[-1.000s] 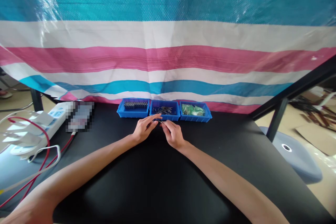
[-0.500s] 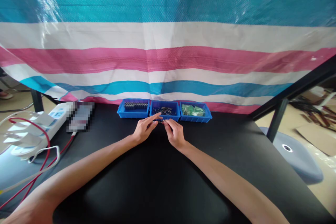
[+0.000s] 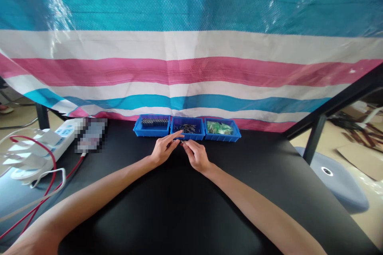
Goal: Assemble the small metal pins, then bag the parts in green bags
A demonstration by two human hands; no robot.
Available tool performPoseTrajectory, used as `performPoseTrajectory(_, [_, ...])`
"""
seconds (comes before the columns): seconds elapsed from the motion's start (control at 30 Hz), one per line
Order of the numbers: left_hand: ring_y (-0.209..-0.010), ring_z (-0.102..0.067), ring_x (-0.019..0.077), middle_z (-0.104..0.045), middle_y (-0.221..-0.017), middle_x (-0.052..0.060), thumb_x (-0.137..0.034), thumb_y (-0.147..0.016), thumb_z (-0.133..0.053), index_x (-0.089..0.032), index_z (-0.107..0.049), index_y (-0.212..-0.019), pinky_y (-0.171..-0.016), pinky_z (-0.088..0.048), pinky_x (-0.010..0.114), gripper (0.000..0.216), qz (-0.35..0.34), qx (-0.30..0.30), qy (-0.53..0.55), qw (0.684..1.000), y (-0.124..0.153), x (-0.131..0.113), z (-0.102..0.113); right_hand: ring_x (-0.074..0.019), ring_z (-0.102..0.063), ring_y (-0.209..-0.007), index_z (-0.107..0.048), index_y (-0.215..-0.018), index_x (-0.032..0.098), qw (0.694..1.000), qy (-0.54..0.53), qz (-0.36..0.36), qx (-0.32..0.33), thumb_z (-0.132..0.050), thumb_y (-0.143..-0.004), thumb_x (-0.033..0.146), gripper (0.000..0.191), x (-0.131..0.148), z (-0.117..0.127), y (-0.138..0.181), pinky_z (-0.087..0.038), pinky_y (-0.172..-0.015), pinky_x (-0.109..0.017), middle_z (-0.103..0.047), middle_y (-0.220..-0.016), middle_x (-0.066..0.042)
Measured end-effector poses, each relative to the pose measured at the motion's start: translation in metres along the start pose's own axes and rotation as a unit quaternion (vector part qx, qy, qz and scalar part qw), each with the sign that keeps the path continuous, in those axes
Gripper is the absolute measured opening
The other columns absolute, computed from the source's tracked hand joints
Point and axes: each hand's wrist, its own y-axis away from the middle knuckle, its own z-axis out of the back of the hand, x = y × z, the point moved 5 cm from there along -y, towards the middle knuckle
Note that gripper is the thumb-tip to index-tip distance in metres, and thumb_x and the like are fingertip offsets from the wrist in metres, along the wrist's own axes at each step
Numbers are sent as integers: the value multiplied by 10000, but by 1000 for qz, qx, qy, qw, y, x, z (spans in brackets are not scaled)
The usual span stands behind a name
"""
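My left hand and my right hand meet just in front of the middle blue bin. Between the fingertips is a small, thin metal piece, too small to make out fully. My right hand pinches it between thumb and fingers. The thumb of my left hand closes toward its fingers at the other end, while the upper fingers stretch out over the bin's front edge. Loose thin metal pins or screws lie in the middle bin.
The left blue bin holds rows of dark cylindrical parts; the right one holds green-and-clear plastic packets. A power strip, cables and a pixelated device lie at left. A striped sheet hangs behind the black table.
My right hand has shifted slightly left and down, closer to my left hand, and the small piece is now tilted. The view has tipped slightly upward.
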Motion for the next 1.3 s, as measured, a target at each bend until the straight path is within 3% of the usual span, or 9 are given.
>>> performPoseTrajectory(0.27, [-496,-507,49,-671,-1150,81,-299,-946,-444,-204,-473,-1353,-540,-491,183,418,5,8,13,1000,-1,0,-1,-165,-628,-732,-621,-925,193,1000,7,-10,-2,-402,-971,273,238,-3,-1,1,-490,-688,-261,-645,-797,-57])
performPoseTrajectory(0.47, [-487,-491,45,-660,-1167,80,-301,-947,-437,-218,-431,-1384,-558,-503,190,445,3,17,17,1000,-1,-1,-2,-153,-612,-657,-600,-812,192,999,23,-9,41,-403,-965,284,266,-2,-7,1,-470,-627,-251,-633,-735,-47])
performPoseTrajectory(0.83, [-613,-598,85,-662,-1145,91,-274,-947,-446,-194,-545,-1277,-611,-516,209,353,-8,1,9,1000,-1,-3,0,-153,-612,-642,-559,-777,191,999,28,-21,42,-381,-960,258,264,0,-4,-1,-452,-614,-250,-638,-733,-44])
performPoseTrajectory(1.03, [-524,-532,55,-662,-1140,84,-275,-943,-457,-196,-512,-1306,-549,-495,193,375,-7,7,18,1000,0,-1,-2,-155,-623,-662,-561,-781,188,998,26,-27,41,-380,-962,255,265,-3,-5,0,-460,-630,-245,-646,-751,-52])
performPoseTrajectory(1.3, [-540,-541,67,-704,-1021,45,-289,-920,-519,-198,-649,-1108,-632,-501,214,246,-14,-60,-32,998,0,-1,6,-169,-652,-721,-598,-836,189,998,27,-41,37,-393,-967,262,254,-4,-5,0,-480,-679,-256,-674,-806,-54])
